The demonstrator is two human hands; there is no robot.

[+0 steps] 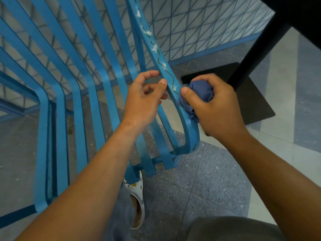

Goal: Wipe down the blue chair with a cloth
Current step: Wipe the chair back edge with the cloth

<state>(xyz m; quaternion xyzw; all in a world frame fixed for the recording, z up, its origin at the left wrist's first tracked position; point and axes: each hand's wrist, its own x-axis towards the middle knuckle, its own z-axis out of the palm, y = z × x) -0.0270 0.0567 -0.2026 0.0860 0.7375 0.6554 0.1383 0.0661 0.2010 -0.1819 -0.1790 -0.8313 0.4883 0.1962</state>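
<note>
Right hand [215,108] grips a balled cloth [199,94] against the blue chair [97,94] armrest, running away up-frame; left hand [144,100] loosely curled.

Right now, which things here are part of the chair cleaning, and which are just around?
In the job: blue chair, cloth, right hand, left hand.
Just around: black table leg, black base plate, white shoe.
</note>
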